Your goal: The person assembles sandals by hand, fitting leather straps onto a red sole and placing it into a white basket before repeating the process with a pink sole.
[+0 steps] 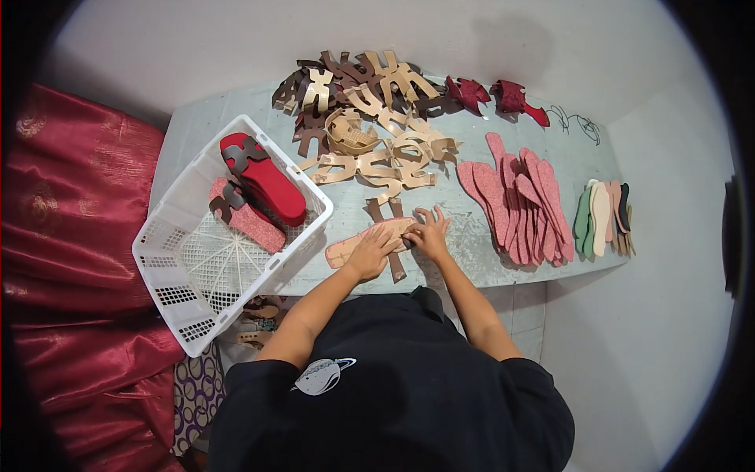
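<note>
A beige sole with a pinkish edge (338, 253) lies on the table in front of me, across a brown strap piece (396, 270) whose ends stick out above and below it. My left hand (373, 253) rests flat on the sole with its fingers stretched out. At the sole's right end, my right hand (429, 234) has its thumb and forefinger bent together at the edge, by a small dark bit. Whatever lies between those fingertips is too small to make out.
A white basket (311, 236) holding red and pink sandals stands at left. Beige and brown straps (377, 164) are piled behind my hands. Pink soles (515, 208), dark red straps (510, 97) and green, cream and black soles (599, 216) lie to the right.
</note>
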`<state>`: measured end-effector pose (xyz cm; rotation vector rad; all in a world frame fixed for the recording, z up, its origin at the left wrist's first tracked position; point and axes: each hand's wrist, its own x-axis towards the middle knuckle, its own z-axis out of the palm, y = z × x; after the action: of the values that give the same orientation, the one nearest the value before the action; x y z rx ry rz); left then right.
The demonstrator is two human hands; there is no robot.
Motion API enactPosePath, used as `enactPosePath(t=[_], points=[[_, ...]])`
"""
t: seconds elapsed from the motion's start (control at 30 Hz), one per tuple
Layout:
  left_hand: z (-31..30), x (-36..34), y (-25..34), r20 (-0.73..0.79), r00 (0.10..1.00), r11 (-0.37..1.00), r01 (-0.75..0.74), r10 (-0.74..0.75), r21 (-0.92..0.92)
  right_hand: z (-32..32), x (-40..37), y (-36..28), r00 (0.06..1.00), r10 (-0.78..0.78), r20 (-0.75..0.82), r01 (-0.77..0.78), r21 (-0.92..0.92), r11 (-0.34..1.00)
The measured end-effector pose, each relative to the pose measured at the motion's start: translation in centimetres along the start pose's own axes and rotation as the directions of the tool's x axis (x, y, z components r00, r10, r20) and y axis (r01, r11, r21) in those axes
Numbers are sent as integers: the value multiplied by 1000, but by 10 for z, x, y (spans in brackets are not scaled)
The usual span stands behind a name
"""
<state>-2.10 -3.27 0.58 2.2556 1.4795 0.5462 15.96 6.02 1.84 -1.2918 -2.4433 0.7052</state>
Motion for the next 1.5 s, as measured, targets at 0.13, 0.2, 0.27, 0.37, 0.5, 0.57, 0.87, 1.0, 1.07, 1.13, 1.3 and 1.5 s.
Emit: enactPosePath(t=[0.13,0.2,0.27,0.37,0.5,0.57,0.87,1.0,1.07,1.13,1.3,1.5], points=[[-6,0,-1,38,999,999,7,-8,42,7,-8,-8,984,79,-161,-84,-25,996],[-10,-1,-6,39,999,1000,-17,17,18,11,-11,-11,976,70,-209,-81,-46,996],[-11,1,-11,38,999,1000,-29,29,-11,15,-14,-13,961,68,-269,-90,-69,994],[-14,3,-13,35,999,998,-34,35,-44,17,-16,-15,953,81,-293,-95,-35,995],[-18,8,-8,60,998,999,-31,33,-32,19,-15,-13,952,69,-298,-73,-1,997],[-21,8,-6,60,998,999,-27,29,-33,16,-13,-11,969,91,-231,-104,-45,994],[-14,7,0,102,995,990,-5,-9,139,-10,8,-21,764,645,-14,-645,19,764],[-4,6,7,101,994,976,28,-51,214,-6,1,-21,726,683,-82,-684,17,729],[-1,6,9,70,996,982,33,-47,184,4,-9,-19,743,656,-133,-657,43,753],[-1,7,10,53,998,986,29,-38,163,15,-14,-19,753,634,-178,-633,68,771],[2,7,15,50,997,981,49,-60,188,25,-24,-18,738,633,-232,-622,131,772],[1,6,15,86,991,978,86,-104,191,14,-39,-17,780,602,-173,-589,122,799]])
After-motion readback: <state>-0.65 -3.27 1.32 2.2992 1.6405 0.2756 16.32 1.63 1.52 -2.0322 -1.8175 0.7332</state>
